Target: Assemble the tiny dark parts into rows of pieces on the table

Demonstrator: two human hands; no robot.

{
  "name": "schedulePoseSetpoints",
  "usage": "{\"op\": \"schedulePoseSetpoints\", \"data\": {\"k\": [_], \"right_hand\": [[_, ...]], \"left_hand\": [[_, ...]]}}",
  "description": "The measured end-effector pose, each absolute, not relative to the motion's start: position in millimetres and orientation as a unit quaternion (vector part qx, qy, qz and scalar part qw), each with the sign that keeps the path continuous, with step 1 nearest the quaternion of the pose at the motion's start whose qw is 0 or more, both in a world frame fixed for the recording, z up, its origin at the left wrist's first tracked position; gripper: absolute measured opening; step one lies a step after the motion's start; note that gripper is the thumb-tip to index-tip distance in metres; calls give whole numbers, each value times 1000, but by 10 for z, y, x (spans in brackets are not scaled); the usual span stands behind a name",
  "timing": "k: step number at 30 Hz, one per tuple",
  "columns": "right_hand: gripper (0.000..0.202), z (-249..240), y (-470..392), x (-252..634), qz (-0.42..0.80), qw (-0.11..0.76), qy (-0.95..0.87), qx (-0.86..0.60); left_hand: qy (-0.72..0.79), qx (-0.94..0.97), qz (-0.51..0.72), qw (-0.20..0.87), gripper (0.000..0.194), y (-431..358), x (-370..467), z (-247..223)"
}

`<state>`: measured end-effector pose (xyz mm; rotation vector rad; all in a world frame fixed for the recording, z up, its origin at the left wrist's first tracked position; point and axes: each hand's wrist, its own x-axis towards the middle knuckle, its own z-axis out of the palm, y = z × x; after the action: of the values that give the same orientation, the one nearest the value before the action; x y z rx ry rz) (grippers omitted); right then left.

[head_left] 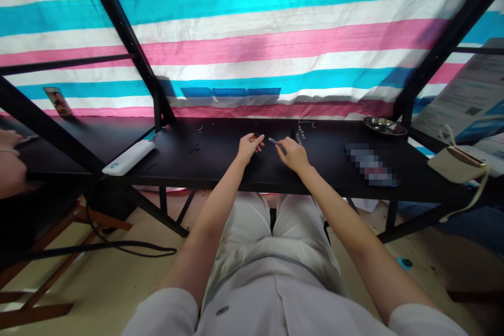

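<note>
Inside desk edge [205,181] | left hand [248,148] | narrow gap | right hand [293,154], grey stick [272,140]

the left arm [212,205] and right arm [342,205] extend forward, bare forearms converging toward the midline. left hand [248,147]: thumb and index finger pinched, other fingers loosely curled. right hand [293,154]: thumb and fingertips pinched, back uppermost. the 2 hands face each other, near but apart.
</note>
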<state>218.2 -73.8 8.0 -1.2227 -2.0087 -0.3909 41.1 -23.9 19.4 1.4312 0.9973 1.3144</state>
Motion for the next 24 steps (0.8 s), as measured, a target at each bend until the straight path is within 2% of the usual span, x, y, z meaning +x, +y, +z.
{"op": "schedulePoseSetpoints", "data": {"k": [5, 10, 16, 24], "right_hand": [[32, 139, -769, 2297, -126, 455, -729, -496], [32, 124, -787, 2520, -118, 522, -601, -594], [24, 50, -813, 2681, -50, 482, -523, -701], [20, -53, -773, 2718, -7, 432, -550, -715]], "left_hand": [[419, 578, 527, 460, 32, -222, 403, 170], [418, 629, 486, 439, 28, -252, 453, 126], [414, 746, 404, 330, 15, -274, 591, 130], [371, 833, 340, 231, 10, -198, 936, 161]]}}
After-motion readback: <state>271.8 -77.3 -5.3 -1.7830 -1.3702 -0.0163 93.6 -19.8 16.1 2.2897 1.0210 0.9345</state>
